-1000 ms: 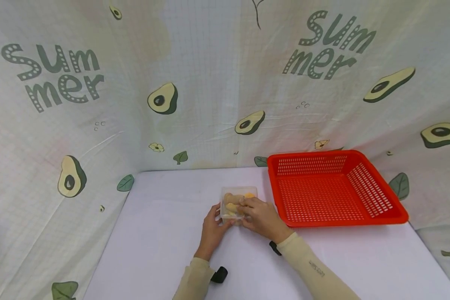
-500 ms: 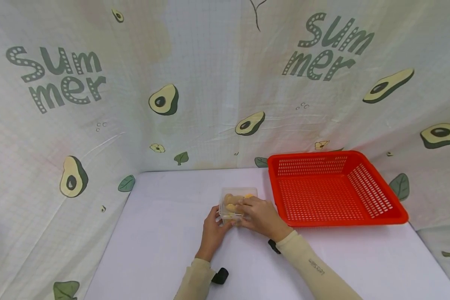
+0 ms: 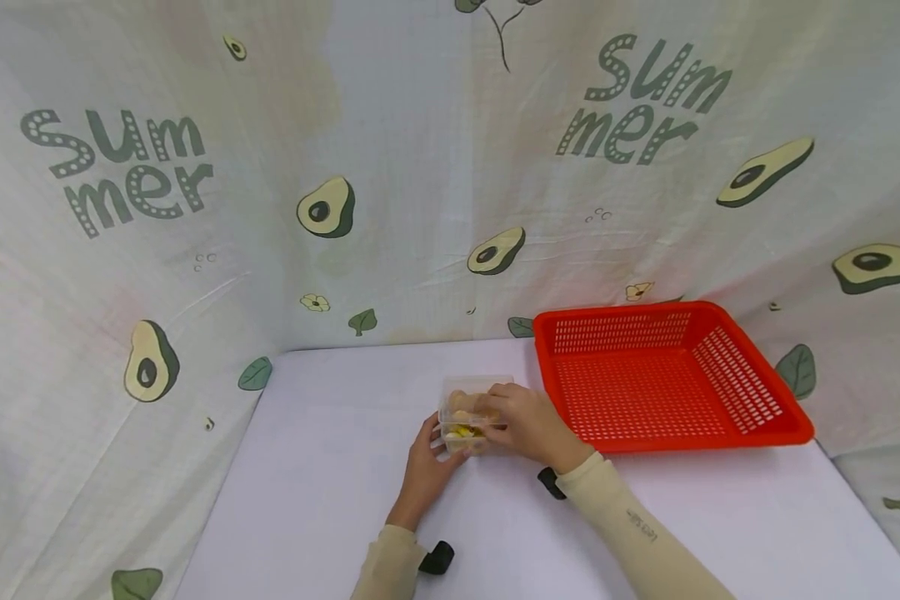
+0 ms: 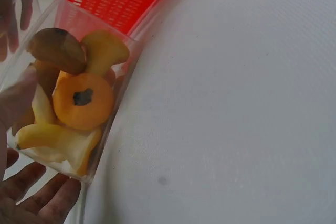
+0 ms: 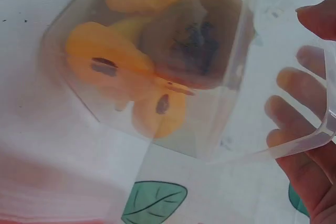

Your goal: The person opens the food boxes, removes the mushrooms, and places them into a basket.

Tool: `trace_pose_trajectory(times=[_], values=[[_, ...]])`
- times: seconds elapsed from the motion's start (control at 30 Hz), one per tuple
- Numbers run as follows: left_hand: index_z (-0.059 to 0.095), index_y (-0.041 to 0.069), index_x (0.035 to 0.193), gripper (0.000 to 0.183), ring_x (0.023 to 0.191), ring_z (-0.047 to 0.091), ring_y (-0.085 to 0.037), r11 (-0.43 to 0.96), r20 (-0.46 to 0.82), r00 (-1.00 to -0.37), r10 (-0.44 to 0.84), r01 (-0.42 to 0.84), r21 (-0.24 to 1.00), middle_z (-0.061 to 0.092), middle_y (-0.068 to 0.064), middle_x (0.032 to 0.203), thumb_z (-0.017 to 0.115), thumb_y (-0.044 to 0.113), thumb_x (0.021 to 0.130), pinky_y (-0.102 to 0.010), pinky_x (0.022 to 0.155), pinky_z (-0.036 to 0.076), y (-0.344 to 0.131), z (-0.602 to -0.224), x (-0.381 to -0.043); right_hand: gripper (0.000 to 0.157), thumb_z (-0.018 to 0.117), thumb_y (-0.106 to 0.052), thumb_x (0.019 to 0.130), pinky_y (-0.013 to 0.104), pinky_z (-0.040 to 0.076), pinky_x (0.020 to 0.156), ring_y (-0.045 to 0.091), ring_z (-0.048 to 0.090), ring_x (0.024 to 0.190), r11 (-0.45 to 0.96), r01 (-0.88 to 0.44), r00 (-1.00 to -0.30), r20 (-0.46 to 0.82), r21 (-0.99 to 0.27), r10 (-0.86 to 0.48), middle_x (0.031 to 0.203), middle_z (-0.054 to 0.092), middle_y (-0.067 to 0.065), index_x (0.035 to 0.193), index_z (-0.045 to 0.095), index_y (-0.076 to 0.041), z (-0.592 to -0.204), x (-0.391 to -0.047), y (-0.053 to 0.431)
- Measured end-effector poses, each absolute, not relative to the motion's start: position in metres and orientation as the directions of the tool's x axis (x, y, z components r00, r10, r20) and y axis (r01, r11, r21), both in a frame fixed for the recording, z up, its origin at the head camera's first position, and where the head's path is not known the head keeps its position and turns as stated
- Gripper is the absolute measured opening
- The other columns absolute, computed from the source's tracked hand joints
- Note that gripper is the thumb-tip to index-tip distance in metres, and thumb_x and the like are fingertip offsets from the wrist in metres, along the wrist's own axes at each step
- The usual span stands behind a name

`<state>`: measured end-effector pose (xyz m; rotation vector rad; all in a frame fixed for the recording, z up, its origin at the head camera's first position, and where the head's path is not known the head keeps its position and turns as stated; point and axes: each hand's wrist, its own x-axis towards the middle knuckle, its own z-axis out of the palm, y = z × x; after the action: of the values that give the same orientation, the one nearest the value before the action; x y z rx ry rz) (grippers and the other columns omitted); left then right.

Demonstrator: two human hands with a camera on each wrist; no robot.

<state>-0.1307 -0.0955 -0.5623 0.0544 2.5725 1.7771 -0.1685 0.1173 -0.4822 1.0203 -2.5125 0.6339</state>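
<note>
A clear plastic box (image 4: 109,124) holds several mushroom-shaped pieces, seen from above in the left wrist view. Among them are an orange cap with a dark patch (image 4: 83,100), a brown cap (image 4: 58,51) and a pale yellow stem-like piece (image 4: 60,140). My left hand (image 3: 427,471) grips the box at its near left side, thumb on one wall and fingers at the lower edge. My right hand (image 3: 528,422) pinches the clear lid (image 5: 304,145), its fingers showing through the plastic. In the head view the lid's front is raised above the box, with yellow contents visible in the gap.
A red perforated plastic basket (image 3: 648,400) stands to the right of the box at the back of the white table (image 3: 330,433). Behind it hangs a cloth printed with avocados (image 3: 497,252) and lettering. Black straps with cameras sit on both wrists.
My right hand has moved slightly up and the lid's front edge has risen, opening a gap over the box. My left hand has kept its grip. The head view has tilted slightly.
</note>
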Motion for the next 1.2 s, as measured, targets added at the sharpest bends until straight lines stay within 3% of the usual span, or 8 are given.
trace_pose_trajectory(times=[0.23,0.37,0.77,0.97,1.2], values=[[0.043,0.001,0.156,0.071,0.129,0.057,-0.039,0.305,0.034,-0.998,0.049,0.048,0.951,0.049,-0.024,0.153,0.079,0.019,0.097,-0.051,0.105,0.058,-0.102,-0.557,-0.129,0.031,0.089,-0.022,0.087,0.036,0.065,0.090,0.021,0.074,0.108,0.654,-0.685,-0.722,0.426,-0.322,-0.546,0.121,0.077,0.004,0.116,0.081,-0.012,-0.467,-0.173,0.120],[0.048,0.002,0.152,0.059,0.123,0.060,-0.036,0.301,0.052,-0.999,0.011,0.053,0.952,0.055,-0.021,0.146,0.072,0.019,0.102,-0.050,0.101,0.059,-0.102,-0.551,-0.132,0.033,0.089,-0.014,0.087,0.038,0.064,0.093,0.023,0.073,0.114,0.619,-0.693,-0.715,0.463,-0.369,-0.524,0.124,0.075,0.004,0.118,0.080,-0.010,-0.462,-0.179,0.124],[0.059,0.000,0.141,0.042,0.106,0.065,-0.028,0.321,0.055,-0.997,-0.053,0.035,0.946,0.064,-0.017,0.126,0.070,0.012,0.102,-0.032,0.089,0.060,-0.105,-0.542,-0.134,0.026,0.085,-0.001,0.087,0.039,0.066,0.085,0.023,0.075,0.098,0.610,-0.681,-0.694,0.621,-0.405,-0.363,0.108,0.077,0.004,0.111,0.079,-0.009,-0.459,-0.188,0.133],[0.066,-0.004,0.132,0.037,0.092,0.065,-0.019,0.230,0.031,-0.995,-0.095,0.008,0.973,0.066,-0.019,0.115,0.074,0.005,0.097,-0.020,0.076,0.058,-0.104,-0.539,-0.134,0.021,0.083,0.000,0.089,0.043,0.066,0.088,0.026,0.075,0.098,0.639,-0.636,-0.717,0.637,-0.432,-0.283,0.106,0.077,0.006,0.108,0.079,-0.009,-0.459,-0.191,0.130],[0.062,-0.010,0.133,0.039,0.080,0.061,-0.011,0.049,-0.110,-0.985,-0.130,-0.117,0.992,0.062,-0.014,0.106,0.072,-0.003,0.096,-0.025,0.074,0.064,-0.099,-0.530,-0.135,0.023,0.084,-0.001,0.088,0.046,0.066,0.084,0.029,0.072,0.099,0.694,-0.589,-0.718,0.662,-0.414,-0.214,0.104,0.075,0.007,0.110,0.082,-0.008,-0.458,-0.198,0.126]])
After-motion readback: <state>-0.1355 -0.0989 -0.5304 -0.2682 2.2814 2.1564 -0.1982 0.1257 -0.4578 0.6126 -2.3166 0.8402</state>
